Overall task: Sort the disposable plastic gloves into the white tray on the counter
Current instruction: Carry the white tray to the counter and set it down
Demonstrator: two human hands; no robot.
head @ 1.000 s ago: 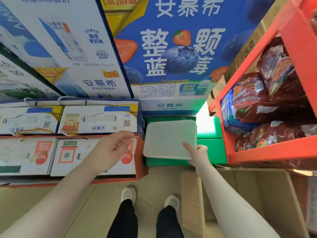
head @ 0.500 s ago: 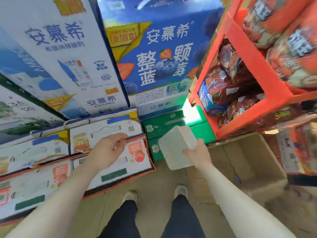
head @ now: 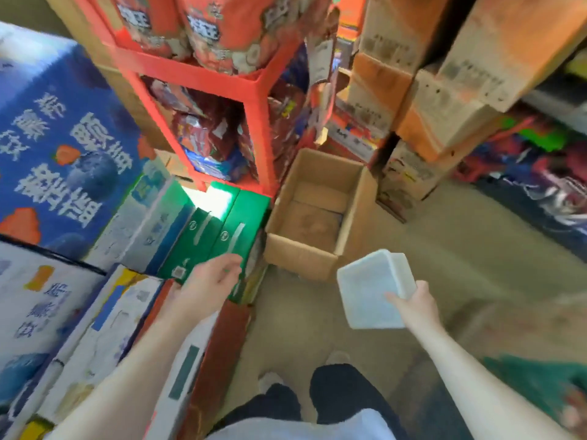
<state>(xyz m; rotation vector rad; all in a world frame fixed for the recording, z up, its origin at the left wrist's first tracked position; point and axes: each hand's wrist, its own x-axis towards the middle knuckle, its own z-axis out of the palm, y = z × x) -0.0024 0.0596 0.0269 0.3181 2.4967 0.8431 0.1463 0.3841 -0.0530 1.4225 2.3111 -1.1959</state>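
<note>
Right hand (head: 414,308) grips white tray (head: 374,289); left hand (head: 206,281) seemingly empty.

R hand (head: 416,308) grips white tray (head: 373,289) by its near-right corner, held in air over floor (head: 444,249), tilted. L hand (head: 208,285) hovers w/ fingers relaxed, above green boxes (head: 219,236). Open cardboard box (head: 317,214) on floor betw. green boxes & tray. Red rack (head: 251,90) w/ snack bags behind. Frame blurry.
</note>
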